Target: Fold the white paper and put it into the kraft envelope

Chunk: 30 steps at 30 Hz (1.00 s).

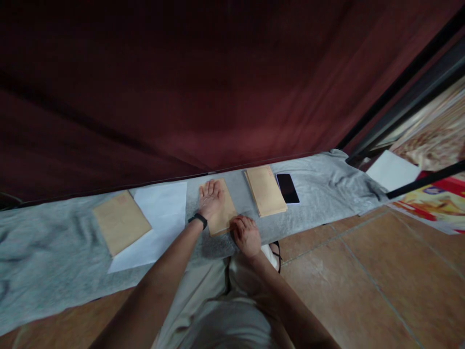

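My left hand (210, 198) lies flat, fingers stretched out, on a brown envelope (224, 215) on the grey cloth (43, 252). A black band sits on that wrist. My right hand (246, 235) rests at the envelope's near right corner with its fingers curled down on the edge. A stack of brown envelopes (266, 190) lies just right of it. Another brown envelope (120, 221) sits to the left, partly on a white sheet (160, 213).
A black phone (287, 188) lies on the cloth beside the stack. A dark red curtain (181, 87) hangs behind the cloth. Brown floor tiles (381, 281) spread to the right, with a white sheet (392, 170) and colourful printed material (436, 203) beyond black bars.
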{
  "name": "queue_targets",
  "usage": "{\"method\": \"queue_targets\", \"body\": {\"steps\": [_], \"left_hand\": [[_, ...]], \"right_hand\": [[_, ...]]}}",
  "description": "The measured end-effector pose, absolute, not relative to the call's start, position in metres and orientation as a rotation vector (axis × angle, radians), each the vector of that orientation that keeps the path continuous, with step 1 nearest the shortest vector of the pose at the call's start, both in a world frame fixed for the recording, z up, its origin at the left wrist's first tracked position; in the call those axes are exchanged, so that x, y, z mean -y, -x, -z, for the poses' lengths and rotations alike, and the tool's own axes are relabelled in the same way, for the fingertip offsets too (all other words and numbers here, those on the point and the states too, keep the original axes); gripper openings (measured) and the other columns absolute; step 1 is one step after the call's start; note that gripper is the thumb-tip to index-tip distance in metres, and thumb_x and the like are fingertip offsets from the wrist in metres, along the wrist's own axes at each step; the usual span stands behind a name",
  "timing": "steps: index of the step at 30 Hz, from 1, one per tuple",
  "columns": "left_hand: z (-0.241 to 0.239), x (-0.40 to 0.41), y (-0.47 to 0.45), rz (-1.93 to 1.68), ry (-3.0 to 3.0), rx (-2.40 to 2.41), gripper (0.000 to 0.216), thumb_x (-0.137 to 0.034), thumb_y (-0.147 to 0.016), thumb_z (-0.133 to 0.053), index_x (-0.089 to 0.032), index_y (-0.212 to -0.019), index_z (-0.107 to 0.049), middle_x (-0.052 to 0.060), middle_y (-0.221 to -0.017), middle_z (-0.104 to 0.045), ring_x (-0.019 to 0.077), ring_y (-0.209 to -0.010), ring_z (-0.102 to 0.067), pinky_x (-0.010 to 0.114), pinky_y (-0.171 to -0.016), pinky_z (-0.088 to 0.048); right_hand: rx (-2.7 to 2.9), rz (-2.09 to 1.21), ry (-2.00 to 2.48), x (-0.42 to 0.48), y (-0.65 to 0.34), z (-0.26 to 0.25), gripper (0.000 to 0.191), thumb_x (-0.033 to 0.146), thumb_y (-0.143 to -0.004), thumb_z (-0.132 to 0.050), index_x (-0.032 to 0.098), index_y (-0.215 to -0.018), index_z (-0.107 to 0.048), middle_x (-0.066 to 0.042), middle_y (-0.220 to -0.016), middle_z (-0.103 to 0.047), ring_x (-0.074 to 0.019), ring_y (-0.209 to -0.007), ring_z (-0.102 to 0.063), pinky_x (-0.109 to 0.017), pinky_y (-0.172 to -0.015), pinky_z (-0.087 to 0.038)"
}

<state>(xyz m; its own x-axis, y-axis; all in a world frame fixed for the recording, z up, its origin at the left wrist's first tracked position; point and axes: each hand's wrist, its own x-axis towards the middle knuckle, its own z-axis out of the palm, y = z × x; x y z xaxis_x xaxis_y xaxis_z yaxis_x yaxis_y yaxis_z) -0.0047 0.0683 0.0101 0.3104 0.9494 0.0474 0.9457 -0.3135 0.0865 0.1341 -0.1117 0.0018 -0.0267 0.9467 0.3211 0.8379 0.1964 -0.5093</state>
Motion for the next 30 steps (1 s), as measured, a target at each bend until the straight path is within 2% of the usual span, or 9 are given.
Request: {"method": "queue_targets", "body": {"steps": [4, 9, 11, 16, 24, 30], "left_hand": [[-0.01, -0.058, 0.007, -0.171, -2.458, -1.866, 0.062, -0.037, -0.107, -0.021, -0.012, -0.162, -0.031, 0.014, -0.17, -0.027, 0.0293, -0.16, -0.016, 0.055, -0.128, -0.012], [-0.013, -0.044, 0.015, -0.144, -2.516, -1.751, 0.059, -0.041, -0.107, -0.024, -0.025, -0.163, -0.033, 0.002, -0.171, -0.028, 0.0291, -0.16, -0.017, 0.054, -0.129, -0.011], [-0.015, -0.037, 0.017, -0.148, -2.537, -1.713, 0.059, -0.041, -0.106, -0.025, -0.027, -0.163, -0.032, 0.0, -0.17, -0.029, 0.0291, -0.16, -0.017, 0.055, -0.129, -0.011], [-0.014, -0.02, 0.018, -0.193, -2.6, -1.627, 0.059, -0.04, -0.106, -0.026, -0.025, -0.162, -0.034, 0.001, -0.169, -0.032, 0.0294, -0.16, -0.017, 0.058, -0.129, -0.013], [-0.007, 0.002, 0.017, -0.236, -2.655, -1.55, 0.059, -0.038, -0.106, -0.027, -0.02, -0.162, -0.034, 0.005, -0.168, -0.035, 0.0236, -0.159, -0.022, 0.048, -0.13, -0.015], [-0.006, 0.015, 0.018, -0.26, -2.692, -1.509, 0.058, -0.037, -0.106, -0.029, -0.019, -0.161, -0.035, 0.005, -0.167, -0.035, 0.0238, -0.158, -0.025, 0.048, -0.13, -0.016]], "right_hand": [[1.887, -0.222, 1.668, 0.112, -0.134, -0.002, 0.023, 0.015, -0.096, -0.053, 0.02, -0.117, -0.063, -0.01, -0.118, -0.068, -0.0265, -0.111, -0.06, -0.042, -0.097, -0.047], [1.881, -0.217, 1.668, 0.113, -0.134, -0.004, 0.023, 0.015, -0.095, -0.054, 0.019, -0.116, -0.063, -0.01, -0.119, -0.067, -0.0257, -0.111, -0.059, -0.041, -0.099, -0.046], [1.883, -0.218, 1.668, 0.113, -0.134, -0.004, 0.023, 0.015, -0.095, -0.055, 0.019, -0.116, -0.063, -0.011, -0.119, -0.067, -0.0258, -0.11, -0.059, -0.041, -0.099, -0.046], [1.888, -0.21, 1.674, 0.113, -0.134, -0.003, 0.023, 0.016, -0.097, -0.052, 0.019, -0.117, -0.063, -0.011, -0.118, -0.068, -0.0267, -0.109, -0.059, -0.042, -0.099, -0.046], [1.885, -0.19, 1.666, 0.113, -0.133, 0.0, 0.025, 0.014, -0.096, -0.051, 0.02, -0.116, -0.063, -0.011, -0.119, -0.068, -0.0264, -0.109, -0.06, -0.043, -0.1, -0.046], [1.891, -0.167, 1.669, 0.113, -0.133, 0.002, 0.023, 0.013, -0.096, -0.05, 0.018, -0.115, -0.062, -0.011, -0.118, -0.068, -0.0266, -0.11, -0.059, -0.043, -0.1, -0.046]]}}
